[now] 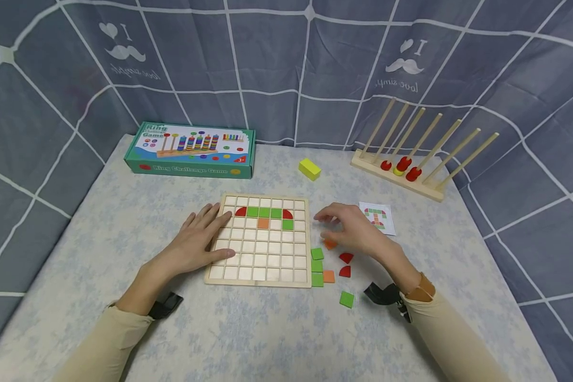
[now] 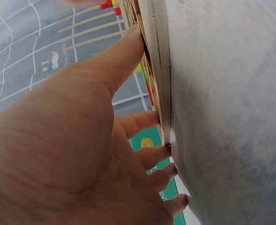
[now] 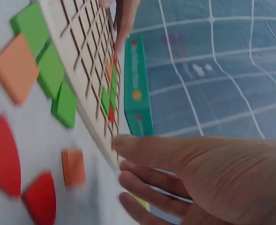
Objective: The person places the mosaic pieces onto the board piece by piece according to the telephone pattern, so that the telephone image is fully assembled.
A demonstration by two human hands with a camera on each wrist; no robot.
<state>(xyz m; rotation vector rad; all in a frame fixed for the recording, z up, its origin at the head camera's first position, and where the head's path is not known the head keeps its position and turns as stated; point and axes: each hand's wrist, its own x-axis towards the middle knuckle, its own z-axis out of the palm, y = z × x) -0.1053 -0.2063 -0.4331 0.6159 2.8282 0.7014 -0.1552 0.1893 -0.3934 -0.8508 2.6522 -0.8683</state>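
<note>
- The square, pale wooden grid board (image 1: 280, 260) is laid flat on the table in front of the person, between the two hands, apparently so that its cells can be reached from either side.
- Its left edge is touched by the left hand (image 1: 196, 245), with fingers spread and the thumb laid over the cells; nothing is gripped, and the board is probably being steadied.
- The right hand (image 1: 353, 227) is held just beyond the board's right edge, with fingers loosely bent and thumb apart; no piece can be seen in it.
- A flat orange square tile (image 1: 330, 243) is partly covered by that hand in the head view.
- Loose pieces are set by the board's right side, presumably for easy picking: flat green square tiles (image 1: 317, 266), another orange square tile (image 1: 329, 276) and flat red quarter-round tiles (image 1: 345, 271).
- A white card printed with a coloured pattern (image 1: 378, 218) is placed beyond the right hand, likely so that it can be consulted; it is partly hidden by the arm.
- On the board, three green squares (image 1: 265, 212) are flanked by a red quarter-round (image 1: 241, 212) at each end, with their curves turned outward; below, one orange (image 1: 263, 223) and one green square (image 1: 288, 225) are seated.
- The lower cells are left bare, their pale floors divided by thin, raised wooden strips.
</note>
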